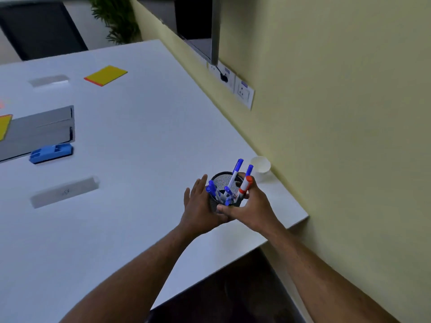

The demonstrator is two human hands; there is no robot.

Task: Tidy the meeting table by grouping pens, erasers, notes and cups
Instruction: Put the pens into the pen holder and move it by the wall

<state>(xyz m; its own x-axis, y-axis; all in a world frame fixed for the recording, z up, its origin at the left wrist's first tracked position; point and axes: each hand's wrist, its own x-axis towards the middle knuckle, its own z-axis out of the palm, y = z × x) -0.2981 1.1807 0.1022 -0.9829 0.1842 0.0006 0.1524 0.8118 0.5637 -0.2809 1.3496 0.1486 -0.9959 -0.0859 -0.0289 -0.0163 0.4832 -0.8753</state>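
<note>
White desk (140, 117): flat left hand (198, 207) steadies the probably light, tippy holder (223, 181); right hand (255, 206) pinches a slick-looking marker (245, 185).

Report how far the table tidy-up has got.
Done: several blue pens stand in the mesh holder. In hand: the left hand steadies the holder with straight fingers while the right hand holds a red-capped marker at its rim. Left: the yellow note pad, a second yellow pad at the picture's left edge, the blue eraser and the paper cup lie apart, ungrouped.
</note>
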